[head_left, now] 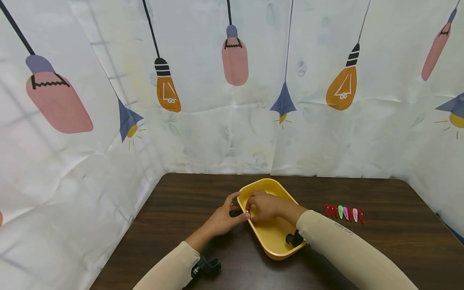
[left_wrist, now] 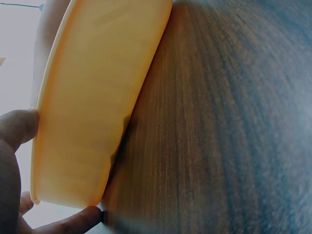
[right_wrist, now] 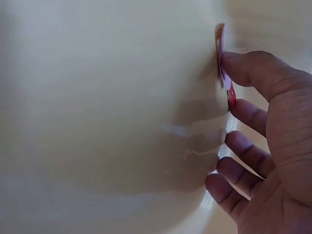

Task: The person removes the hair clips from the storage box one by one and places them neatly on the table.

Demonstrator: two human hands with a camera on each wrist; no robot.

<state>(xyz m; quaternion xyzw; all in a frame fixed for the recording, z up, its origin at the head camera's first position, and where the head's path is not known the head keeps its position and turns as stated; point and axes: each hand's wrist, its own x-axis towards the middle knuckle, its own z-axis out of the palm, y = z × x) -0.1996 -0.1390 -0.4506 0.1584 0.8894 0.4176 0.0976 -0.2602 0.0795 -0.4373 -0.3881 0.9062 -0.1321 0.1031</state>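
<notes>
A yellow plastic tub point(head_left: 272, 237) sits on the table with its long side slanted. My left hand point(head_left: 224, 219) holds the tub's far left corner, its thumb on the rim and other fingers around the outside of the end wall. Inside the tub is my right hand point(head_left: 268, 206), near that same corner. In the right wrist view it pinches a pink hair clip point(right_wrist: 223, 46) against the tub wall, thumb on the clip. A red piece point(right_wrist: 232, 96), apparently another hair clip, shows below it by the index fingertip. How far the clips overlap is hidden.
Several red, pink and green hair clips point(head_left: 346, 213) lie in a row on the dark wooden table point(head_left: 203, 193), right of the tub. A white curtain point(head_left: 217, 133) printed with lamps hangs behind the table. A black wrist device point(head_left: 294, 239) hangs over the tub's near end.
</notes>
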